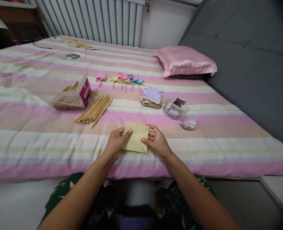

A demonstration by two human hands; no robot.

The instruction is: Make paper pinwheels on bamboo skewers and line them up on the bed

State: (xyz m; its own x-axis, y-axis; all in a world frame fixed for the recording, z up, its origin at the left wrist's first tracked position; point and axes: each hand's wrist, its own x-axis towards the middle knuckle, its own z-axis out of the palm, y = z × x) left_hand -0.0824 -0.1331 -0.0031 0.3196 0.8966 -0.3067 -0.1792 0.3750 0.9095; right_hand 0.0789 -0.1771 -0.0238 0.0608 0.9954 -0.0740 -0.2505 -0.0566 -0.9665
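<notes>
- Head view: yellow paper square lies flat on the striped bed, right at the near edge, dead centre between both hands.
- Left hand pinches the paper's left edge, thumb on top pointing at a folded-in corner near the paper's middle.
- Right hand pinches the right edge, fingertips pressing the opposite flap down.
- Both hands touch the paper, equally near; neither has the advantage.
- Paper sits turned a bit, one corner pointing toward the person; no real long axis, roughly square.
- Beyond the paper: stick bundle up-left, coloured paper stack straight past it, finished pinwheels further still, small clear jar just to its right.
</notes>
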